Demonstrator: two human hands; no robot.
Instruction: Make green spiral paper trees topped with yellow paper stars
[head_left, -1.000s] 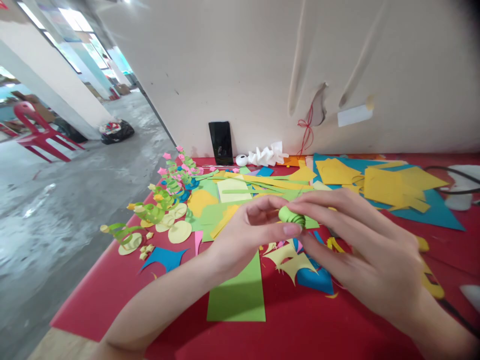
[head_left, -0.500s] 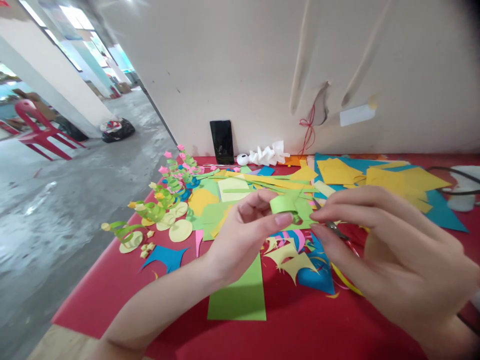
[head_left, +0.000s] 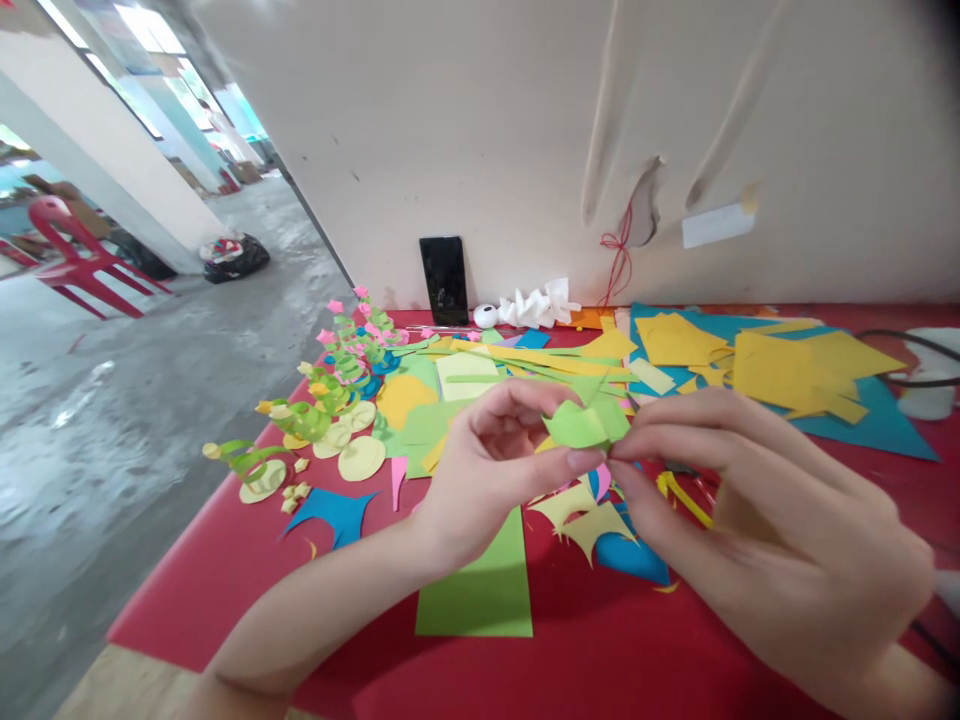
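Held paper (head_left: 589, 428) light green; table cover (head_left: 637, 660) plain red; phone (head_left: 445, 280) black; blurred chair (head_left: 94, 268) apparently red.

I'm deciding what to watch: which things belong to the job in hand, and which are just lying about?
Likely part of the job:
green strip, between left hand and right hand
green sheet
pale discs
yellow paper

Probably just about:
phone
chair
black bag
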